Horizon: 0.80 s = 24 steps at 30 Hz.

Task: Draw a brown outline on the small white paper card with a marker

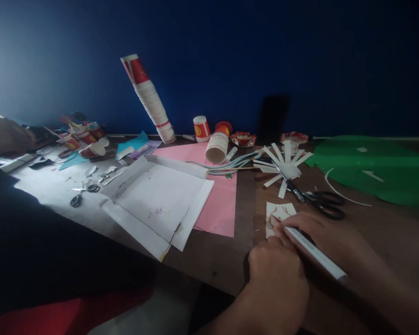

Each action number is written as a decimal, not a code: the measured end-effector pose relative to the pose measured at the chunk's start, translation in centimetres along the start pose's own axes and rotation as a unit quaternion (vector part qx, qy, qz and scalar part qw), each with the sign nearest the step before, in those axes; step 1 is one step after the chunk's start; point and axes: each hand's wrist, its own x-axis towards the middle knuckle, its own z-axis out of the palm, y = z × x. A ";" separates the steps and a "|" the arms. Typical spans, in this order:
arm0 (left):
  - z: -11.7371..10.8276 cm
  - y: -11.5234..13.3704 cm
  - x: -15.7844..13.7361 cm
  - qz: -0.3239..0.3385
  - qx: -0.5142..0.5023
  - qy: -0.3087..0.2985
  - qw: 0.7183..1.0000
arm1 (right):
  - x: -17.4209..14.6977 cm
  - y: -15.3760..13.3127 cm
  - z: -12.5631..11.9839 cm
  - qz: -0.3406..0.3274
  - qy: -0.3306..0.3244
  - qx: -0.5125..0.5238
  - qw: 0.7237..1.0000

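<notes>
My right hand (324, 235) grips a white marker (316, 253), its tip end by a small piece of white paper (281, 210) with reddish-brown lines on it. My left hand (279, 267) is closed at the lower edge of this paper, its fingers curled and partly hidden, holding it against the brown table. Just above my right hand lie black-handled scissors (328, 204) and a dark pen (295, 190). Beyond the paper is a fan of white paper strips (288, 170) spread round a centre.
An open white cardboard box (157, 190) rests over pink paper (218, 204). Behind stand a leaning tall stack of paper cups (153, 107) and a red-white cup (201, 129). Green sheet (377, 172) lies right. Small scissors (84, 193) and another person's dark sleeve (56, 242) are left.
</notes>
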 end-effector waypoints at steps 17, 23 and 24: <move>0.4 0.3 -0.1 -0.054 0.000 0.062 0.997 | 0.6 -0.3 -0.9 0.070 0.020 0.114 0.991; 0.1 0.2 -0.1 -0.063 -0.004 0.041 0.997 | 0.7 -0.1 -0.8 0.067 0.021 0.105 0.992; 0.1 0.3 -0.1 -0.060 0.002 0.042 0.997 | 0.7 -0.1 -0.8 0.069 0.021 0.104 0.992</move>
